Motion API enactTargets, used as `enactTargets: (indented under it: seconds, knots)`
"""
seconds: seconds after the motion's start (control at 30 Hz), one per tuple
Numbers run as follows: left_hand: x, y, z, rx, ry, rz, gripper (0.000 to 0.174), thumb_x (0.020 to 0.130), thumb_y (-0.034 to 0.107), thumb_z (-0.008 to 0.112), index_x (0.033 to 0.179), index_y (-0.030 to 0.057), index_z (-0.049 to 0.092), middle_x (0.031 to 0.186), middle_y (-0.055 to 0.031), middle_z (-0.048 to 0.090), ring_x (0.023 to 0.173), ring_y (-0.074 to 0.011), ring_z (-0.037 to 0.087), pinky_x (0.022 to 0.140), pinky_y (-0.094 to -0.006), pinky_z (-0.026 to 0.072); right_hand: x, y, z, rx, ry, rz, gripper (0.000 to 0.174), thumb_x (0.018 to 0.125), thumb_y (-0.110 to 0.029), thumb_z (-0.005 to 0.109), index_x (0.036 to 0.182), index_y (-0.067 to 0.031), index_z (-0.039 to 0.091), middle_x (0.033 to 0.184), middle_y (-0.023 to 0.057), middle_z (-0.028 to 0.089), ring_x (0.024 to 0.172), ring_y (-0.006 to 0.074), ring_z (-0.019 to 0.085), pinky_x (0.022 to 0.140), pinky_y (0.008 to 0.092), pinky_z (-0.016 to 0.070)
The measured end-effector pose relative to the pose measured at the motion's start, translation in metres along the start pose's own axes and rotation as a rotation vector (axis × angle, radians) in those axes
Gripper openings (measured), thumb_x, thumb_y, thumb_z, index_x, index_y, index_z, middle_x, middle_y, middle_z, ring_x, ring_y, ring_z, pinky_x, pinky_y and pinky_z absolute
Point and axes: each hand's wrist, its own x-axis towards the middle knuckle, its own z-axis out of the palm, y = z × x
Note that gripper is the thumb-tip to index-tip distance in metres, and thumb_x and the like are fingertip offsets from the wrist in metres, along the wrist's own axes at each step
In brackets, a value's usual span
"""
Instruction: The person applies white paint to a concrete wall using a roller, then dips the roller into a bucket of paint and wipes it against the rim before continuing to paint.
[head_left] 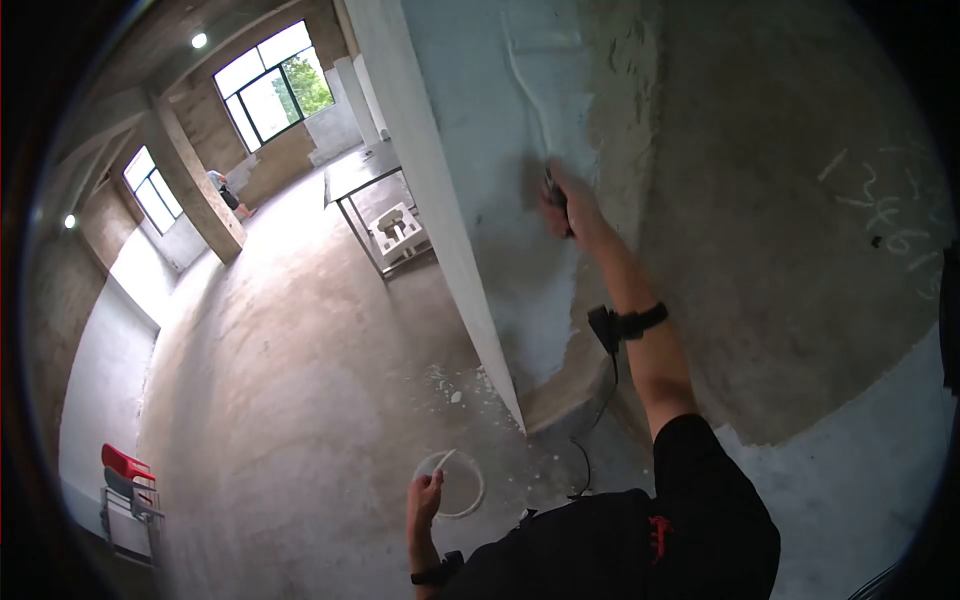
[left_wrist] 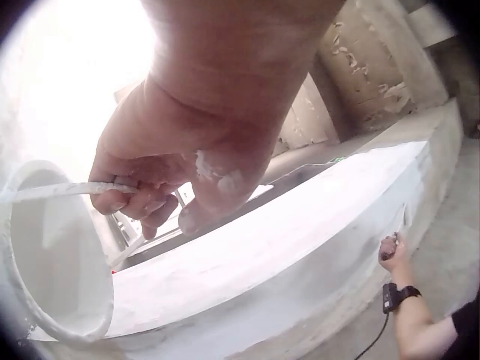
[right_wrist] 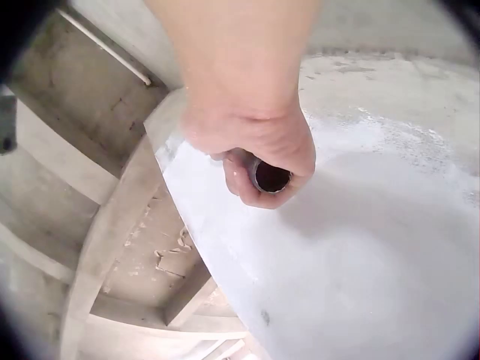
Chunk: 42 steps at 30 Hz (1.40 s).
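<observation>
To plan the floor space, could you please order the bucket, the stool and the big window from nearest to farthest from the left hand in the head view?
1. Bucket: held in the left hand, low down.
2. Stool: mid-room, ahead on the floor.
3. Window: far wall, upper left.

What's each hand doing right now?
Left hand: grips the white bucket's thin handle.
Right hand: grips a dark tubular tool handle at the plastered wall.

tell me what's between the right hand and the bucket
Head view: white-plastered wall under the right hand, then plaster crumbs on the floor above the bucket.
</observation>
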Motion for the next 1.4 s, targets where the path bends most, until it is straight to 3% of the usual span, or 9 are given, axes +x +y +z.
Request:
enactTargets:
  seconds: [0.43, 0.7, 0.83, 0.9, 1.13, 1.23, 1.3, 1.33, 1.4]
  knots:
    - [0.014, -0.016, -0.001, 0.132, -0.030, 0.030, 0.041, 0.092, 0.037, 0.060, 0.082, -0.0033, 0.065, 0.059, 0.0015, 0.050, 0.049, -0.0076, 0.045, 0.044, -0.0248, 0.0344, -0.170, 0.262, -0.061, -0.347, 0.248, 0.315, 0.051, 0.098, -0.054, 0.040, 0.068, -0.0124, 0.046, 0.051, -0.0013, 0.040, 0.038, 0.0099, 0.038, 0.038, 0.0252, 0.0327]
    - [0.022, -0.022, -0.001, 0.008, -0.030, 0.013, 0.042, 0.092, 0.038, 0.060, 0.084, -0.0033, 0.065, 0.061, 0.0015, 0.050, 0.050, -0.0085, 0.046, 0.045, -0.0255, 0.0358, -0.113, 0.193, -0.027, 0.084, 0.129, 0.305, 0.048, 0.099, -0.049, 0.041, 0.071, -0.0106, 0.046, 0.052, -0.0021, 0.038, 0.038, 0.0087, 0.035, 0.036, 0.0266, 0.0300]
    - [0.019, -0.009, 0.000, 0.044, -0.032, 0.030, 0.043, 0.092, 0.038, 0.060, 0.086, -0.0039, 0.065, 0.061, 0.0016, 0.050, 0.050, -0.0081, 0.046, 0.045, -0.0252, 0.0357, -0.048, 0.110, -0.012, -0.088, 0.067, 0.012, 0.051, 0.098, -0.051, 0.041, 0.067, -0.0103, 0.046, 0.049, -0.0010, 0.039, 0.037, 0.0088, 0.036, 0.034, 0.0266, 0.0280]
    - [0.018, -0.004, 0.001, 0.144, -0.063, 0.045, 0.052, 0.090, 0.043, 0.055, 0.092, -0.0074, 0.068, 0.077, -0.0217, 0.067, 0.077, -0.0250, 0.066, 0.071, -0.0370, 0.0480, -0.022, 0.054, 0.003, -0.098, 0.076, 0.029, 0.050, 0.097, -0.053, 0.042, 0.068, -0.0116, 0.045, 0.049, -0.0015, 0.037, 0.037, 0.0094, 0.033, 0.036, 0.0276, 0.0259]
    - [0.020, 0.000, 0.003, 0.162, -0.083, 0.049, 0.052, 0.090, 0.043, 0.054, 0.091, -0.0070, 0.067, 0.076, -0.0237, 0.065, 0.076, -0.0252, 0.065, 0.070, -0.0378, 0.0476, 0.047, -0.074, 0.043, 0.072, -0.075, 0.005, 0.050, 0.094, -0.058, 0.045, 0.074, -0.0123, 0.046, 0.053, -0.0033, 0.035, 0.039, 0.0085, 0.029, 0.037, 0.0265, 0.0253]
    - [0.017, 0.008, 0.001, 0.186, -0.108, 0.020, 0.052, 0.090, 0.043, 0.054, 0.090, -0.0071, 0.067, 0.074, -0.0226, 0.065, 0.075, -0.0248, 0.065, 0.070, -0.0378, 0.0476, 0.043, -0.075, 0.041, 0.047, -0.131, -0.024, 0.049, 0.095, -0.058, 0.043, 0.074, -0.0131, 0.045, 0.053, -0.0038, 0.034, 0.039, 0.0079, 0.027, 0.037, 0.0261, 0.0234]
    - [0.015, 0.012, 0.004, 0.116, -0.106, 0.081, 0.047, 0.091, 0.041, 0.059, 0.086, -0.0051, 0.066, 0.064, -0.0011, 0.055, 0.055, -0.0091, 0.049, 0.050, -0.0258, 0.0394, 0.033, -0.047, 0.034, 0.025, -0.117, -0.020, 0.049, 0.095, -0.058, 0.042, 0.075, -0.0134, 0.044, 0.053, -0.0041, 0.034, 0.039, 0.0076, 0.027, 0.037, 0.0261, 0.0230]
    - [0.014, 0.014, 0.006, 0.115, -0.110, 0.079, 0.047, 0.091, 0.041, 0.059, 0.086, -0.0051, 0.066, 0.064, -0.0011, 0.055, 0.055, -0.0091, 0.049, 0.050, -0.0258, 0.0394, 0.025, -0.029, 0.030, -0.002, -0.107, -0.022, 0.048, 0.096, -0.057, 0.041, 0.075, -0.0137, 0.044, 0.054, -0.0044, 0.034, 0.039, 0.0074, 0.026, 0.037, 0.0261, 0.0225]
    - [0.013, 0.016, 0.010, 0.110, -0.081, 0.032, 0.053, 0.089, 0.041, 0.056, 0.086, -0.0113, 0.065, 0.069, -0.0220, 0.063, 0.072, -0.0234, 0.064, 0.068, -0.0378, 0.0475, 0.006, 0.011, 0.020, -0.026, -0.062, 0.023, 0.046, 0.097, -0.055, 0.041, 0.076, -0.0142, 0.044, 0.054, -0.0045, 0.035, 0.039, 0.0076, 0.026, 0.037, 0.0265, 0.0225]
